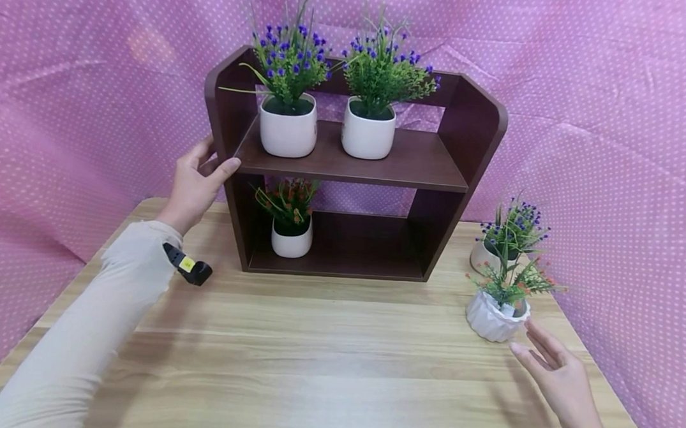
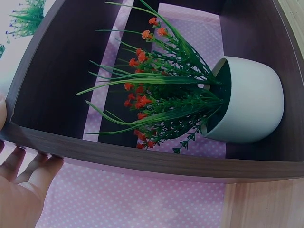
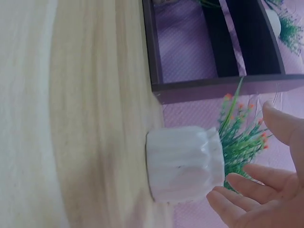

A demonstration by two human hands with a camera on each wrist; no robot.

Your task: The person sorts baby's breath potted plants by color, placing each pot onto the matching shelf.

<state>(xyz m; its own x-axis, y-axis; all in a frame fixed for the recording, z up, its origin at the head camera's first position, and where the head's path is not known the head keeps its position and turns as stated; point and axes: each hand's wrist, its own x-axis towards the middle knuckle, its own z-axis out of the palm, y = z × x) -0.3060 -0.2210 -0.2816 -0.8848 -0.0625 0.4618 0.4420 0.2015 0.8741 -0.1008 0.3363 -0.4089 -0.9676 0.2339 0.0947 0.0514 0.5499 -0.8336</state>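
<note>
My left hand (image 1: 193, 185) holds the left side panel of a dark brown two-tier shelf (image 1: 350, 169), thumb on its front edge and fingers along the outer face. In the left wrist view, a white pot (image 2: 256, 99) with red-orange flowers stands inside, on the lower tier. To the right, my right hand (image 1: 562, 377) has its fingers spread beside a white fluted pot (image 1: 493, 319) with orange-red flowers. The right wrist view shows the fingertips (image 3: 216, 197) close to the rim of that pot; whether they touch it I cannot tell.
Two white pots with purple flowers, one on the left (image 1: 288, 132) and one nearer the middle (image 1: 368, 135), stand on the upper tier. Behind the fluted pot is another purple-flowered pot (image 1: 481, 257). A pink dotted cloth (image 1: 611, 123) surrounds the wooden table (image 1: 325, 354).
</note>
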